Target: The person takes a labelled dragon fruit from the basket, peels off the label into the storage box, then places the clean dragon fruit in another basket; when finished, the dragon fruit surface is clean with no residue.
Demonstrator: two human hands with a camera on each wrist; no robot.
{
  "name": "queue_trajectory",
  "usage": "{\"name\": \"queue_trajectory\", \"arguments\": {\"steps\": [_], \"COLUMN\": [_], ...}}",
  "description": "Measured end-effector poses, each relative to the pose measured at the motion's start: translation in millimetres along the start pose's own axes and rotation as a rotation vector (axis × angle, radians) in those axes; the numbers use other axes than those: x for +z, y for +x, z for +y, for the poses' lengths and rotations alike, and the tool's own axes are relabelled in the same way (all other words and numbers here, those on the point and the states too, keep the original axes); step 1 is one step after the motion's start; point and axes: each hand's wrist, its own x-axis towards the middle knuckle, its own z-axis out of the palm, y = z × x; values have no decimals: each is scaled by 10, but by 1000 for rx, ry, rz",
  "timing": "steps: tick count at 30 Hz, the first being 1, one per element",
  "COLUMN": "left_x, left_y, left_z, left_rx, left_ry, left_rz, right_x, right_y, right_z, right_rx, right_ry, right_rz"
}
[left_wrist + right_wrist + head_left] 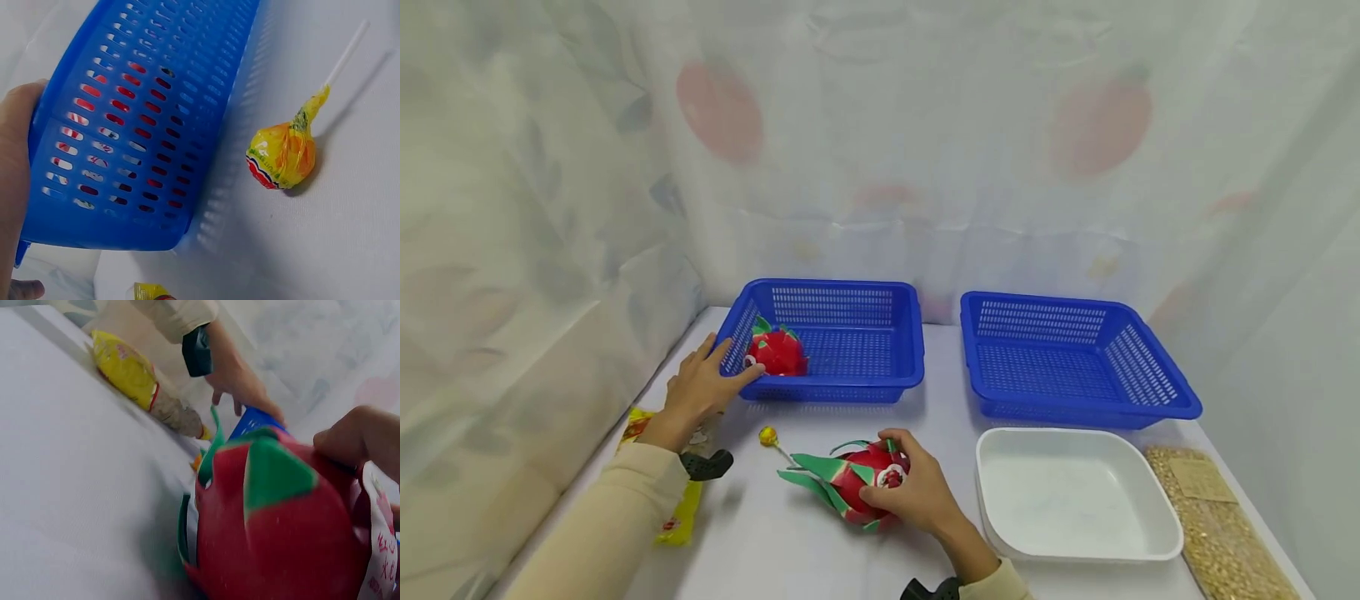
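The right hand (922,492) is clamped round a dragon fruit (852,490) near the left basket (827,382), a body hold that probably best spares the green leaves (820,467), as the left hand (703,383), fingers spread apart, rests on the basket's near-left corner.

Left hand (702,387) splayed; right hand (919,490) curled

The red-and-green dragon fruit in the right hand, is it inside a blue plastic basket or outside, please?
Outside: white tabletop separates the dragon fruit in the right hand from the left basket and right basket.
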Motion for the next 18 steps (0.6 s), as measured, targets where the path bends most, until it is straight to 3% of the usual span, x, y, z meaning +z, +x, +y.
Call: {"name": "queue_trajectory", "arguments": {"steps": [6,12,14,18], "left_x": [-99,-236,-259,-286], "left_y": [-153,-412,-493,-630], "left_z": [70,397,525,720], "left_rx": [77,243,315,427], "left_ry": [-53,-159,-195,-269], "left_rz": [143,312,327,295], "right_x": [30,32,32,34], "right_y": [-11,4,12,17], "right_z": [60,118,129,145], "right_rx": [-12,-39,-45,-43], "right_ry": [31,69,81,90], "right_rz": [-28,-68,-75,-79]}}
